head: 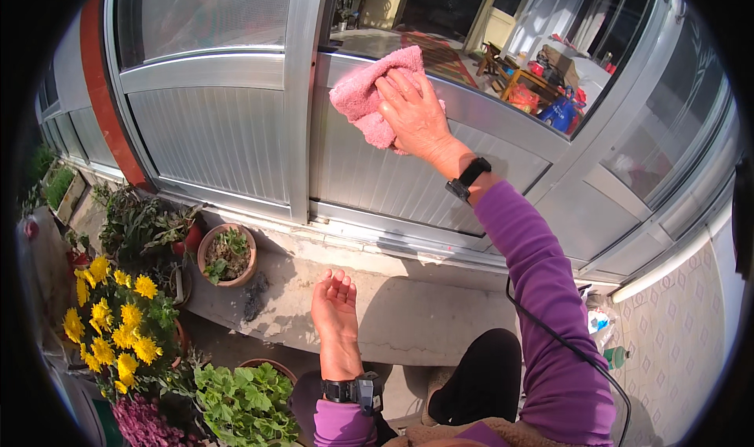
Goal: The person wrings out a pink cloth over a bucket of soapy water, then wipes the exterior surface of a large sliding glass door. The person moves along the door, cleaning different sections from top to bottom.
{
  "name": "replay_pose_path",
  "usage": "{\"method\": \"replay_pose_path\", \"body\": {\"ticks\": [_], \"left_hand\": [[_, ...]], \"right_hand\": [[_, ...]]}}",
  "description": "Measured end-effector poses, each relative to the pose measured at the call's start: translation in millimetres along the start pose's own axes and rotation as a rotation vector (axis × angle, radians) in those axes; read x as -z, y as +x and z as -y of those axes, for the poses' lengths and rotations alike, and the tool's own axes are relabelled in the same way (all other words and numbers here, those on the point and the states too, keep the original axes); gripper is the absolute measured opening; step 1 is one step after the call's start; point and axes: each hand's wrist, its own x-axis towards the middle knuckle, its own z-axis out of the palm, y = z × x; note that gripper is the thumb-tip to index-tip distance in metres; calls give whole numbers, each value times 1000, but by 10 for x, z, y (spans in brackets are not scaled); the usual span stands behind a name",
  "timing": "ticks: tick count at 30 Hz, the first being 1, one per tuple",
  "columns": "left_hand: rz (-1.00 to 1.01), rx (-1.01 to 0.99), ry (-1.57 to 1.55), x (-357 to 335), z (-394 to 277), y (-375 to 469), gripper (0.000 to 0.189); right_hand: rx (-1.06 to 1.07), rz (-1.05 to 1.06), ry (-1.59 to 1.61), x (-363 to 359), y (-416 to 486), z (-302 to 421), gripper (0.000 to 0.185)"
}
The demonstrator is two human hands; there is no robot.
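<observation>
My right hand point(415, 114) grips a pink terry cloth point(368, 97), bunched under the fingers. The cloth lies against the metal rail of an aluminium sliding door point(495, 105), just below its glass pane point(436, 52). My left hand point(337, 308) hangs palm up above the concrete step point(436, 323), with nothing in it and its fingers slightly curled and a little apart. Nearest to it is a terracotta pot point(254, 258) with a small plant, off to the left.
Yellow chrysanthemums point(123, 335), a leafy green plant point(244, 400) and pink flowers point(147, 423) crowd the lower left. A black cable point(568, 335) runs along my right sleeve. A green bottle point(616, 357) is at the right. Bags and a wooden stool point(524, 85) appear in the glass.
</observation>
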Motion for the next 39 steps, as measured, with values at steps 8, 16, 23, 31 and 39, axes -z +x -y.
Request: {"method": "replay_pose_path", "body": {"ticks": [8,16,23,31,39], "left_hand": [[-3,19,-14,5,-28,-38,22],[16,-10,1,-13,-6,-39,25],[32,13,18,5,9,-63,26],[31,-9,12,1,-32,-95,20],[-2,-8,15,-31,5,34,23]], "right_hand": [[-603,-321,36,499,-680,-538,46],[-499,-387,-107,426,524,-1025,34],[-143,-1,250,451,-147,-359,43],[-557,-369,39,408,178,-653,60],[172,-62,247,288,789,-740,34]]}}
